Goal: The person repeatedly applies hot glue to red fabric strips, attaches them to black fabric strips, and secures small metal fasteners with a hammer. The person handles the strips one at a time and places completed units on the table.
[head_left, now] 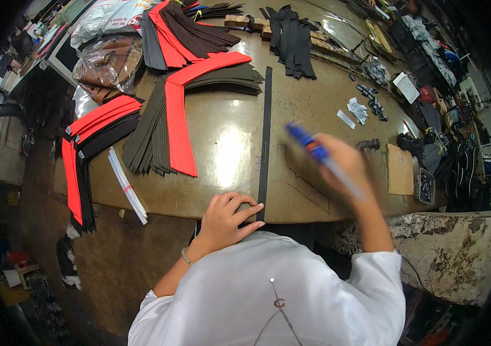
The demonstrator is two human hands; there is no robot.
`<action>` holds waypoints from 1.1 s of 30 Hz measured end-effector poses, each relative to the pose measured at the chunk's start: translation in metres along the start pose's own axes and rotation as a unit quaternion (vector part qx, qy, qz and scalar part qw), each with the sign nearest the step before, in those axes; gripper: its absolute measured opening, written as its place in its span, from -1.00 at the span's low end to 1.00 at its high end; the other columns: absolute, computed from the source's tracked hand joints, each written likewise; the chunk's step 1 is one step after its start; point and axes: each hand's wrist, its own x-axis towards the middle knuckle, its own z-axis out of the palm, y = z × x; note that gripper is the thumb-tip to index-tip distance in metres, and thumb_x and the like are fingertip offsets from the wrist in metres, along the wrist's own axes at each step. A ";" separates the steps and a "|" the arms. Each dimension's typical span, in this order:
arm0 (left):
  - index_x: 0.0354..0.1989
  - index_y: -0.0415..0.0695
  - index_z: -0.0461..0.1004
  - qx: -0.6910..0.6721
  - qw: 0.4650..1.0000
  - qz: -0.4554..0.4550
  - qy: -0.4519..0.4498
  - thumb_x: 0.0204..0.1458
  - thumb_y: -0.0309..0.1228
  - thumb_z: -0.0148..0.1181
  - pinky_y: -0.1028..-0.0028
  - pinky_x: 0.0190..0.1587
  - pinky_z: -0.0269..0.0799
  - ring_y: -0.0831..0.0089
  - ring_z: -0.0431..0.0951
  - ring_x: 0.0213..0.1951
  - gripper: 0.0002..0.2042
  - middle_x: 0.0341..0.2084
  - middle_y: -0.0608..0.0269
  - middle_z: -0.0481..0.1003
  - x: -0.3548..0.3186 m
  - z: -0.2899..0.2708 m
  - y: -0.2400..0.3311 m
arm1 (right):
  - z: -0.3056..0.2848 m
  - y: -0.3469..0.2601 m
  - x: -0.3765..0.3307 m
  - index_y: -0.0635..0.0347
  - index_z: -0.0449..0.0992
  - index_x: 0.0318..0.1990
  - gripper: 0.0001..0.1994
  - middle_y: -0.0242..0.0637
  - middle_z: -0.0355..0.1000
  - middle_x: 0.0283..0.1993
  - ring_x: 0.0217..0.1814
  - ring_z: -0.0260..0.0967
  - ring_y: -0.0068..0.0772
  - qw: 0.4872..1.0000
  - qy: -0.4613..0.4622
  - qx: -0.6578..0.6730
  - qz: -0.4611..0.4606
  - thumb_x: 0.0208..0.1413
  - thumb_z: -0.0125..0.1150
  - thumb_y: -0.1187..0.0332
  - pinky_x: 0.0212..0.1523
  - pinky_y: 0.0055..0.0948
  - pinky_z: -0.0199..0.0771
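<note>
A long narrow black strip [265,138] lies lengthwise on the table, its near end at the front edge. At that end rests my left hand [225,222], fingers spread, with the tips of the index finger and thumb touching the strip. My right hand [342,167] is raised over the table to the right of the strip, blurred by motion. It is closed around a pen-shaped tool [309,143] with a blue front part, an orange spot and a translucent whitish barrel. The tool's front points up and left, and its exact kind is unclear.
Fanned bundles of red and dark strips [179,124] lie left, beside tied white sticks [127,184]. Black strips [293,43] are at the back. White labels [357,109], a brown card [400,169] and a clear box [425,187] are right. The table's front edge [297,221] borders my body.
</note>
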 end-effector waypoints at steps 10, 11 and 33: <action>-0.16 0.02 0.60 0.014 0.999 0.028 0.007 -0.07 -0.18 0.37 0.39 -0.08 0.35 0.39 0.44 -0.09 -0.70 -0.11 0.51 0.50 -0.002 0.006 -0.004 | -0.065 0.156 -0.176 0.46 0.47 -0.13 -0.44 0.14 0.51 -0.20 -0.09 0.49 0.15 0.800 0.211 -0.195 0.527 0.28 0.05 -0.05 -0.10 -0.11 0.45; -0.16 0.01 0.60 0.019 0.999 0.038 0.008 -0.07 -0.18 0.36 0.39 -0.08 0.36 0.39 0.44 -0.09 -0.70 -0.09 0.52 0.50 -0.001 0.005 -0.004 | -0.067 0.144 -0.181 0.44 0.49 -0.18 -0.47 0.12 0.51 -0.26 -0.15 0.48 0.17 0.781 0.137 -0.247 0.557 0.28 0.05 -0.04 -0.13 -0.07 0.44; -0.11 -0.02 0.57 0.012 0.999 0.035 -0.001 -0.05 -0.17 0.34 0.42 -0.07 0.37 0.43 0.44 -0.05 -0.66 -0.03 0.54 0.51 -0.001 0.004 -0.004 | 0.193 -0.059 0.254 -0.05 0.59 -0.08 -0.72 -0.39 0.42 -0.05 0.05 0.27 -0.23 0.971 -0.021 0.059 -0.229 0.03 0.32 0.20 0.01 -0.23 0.27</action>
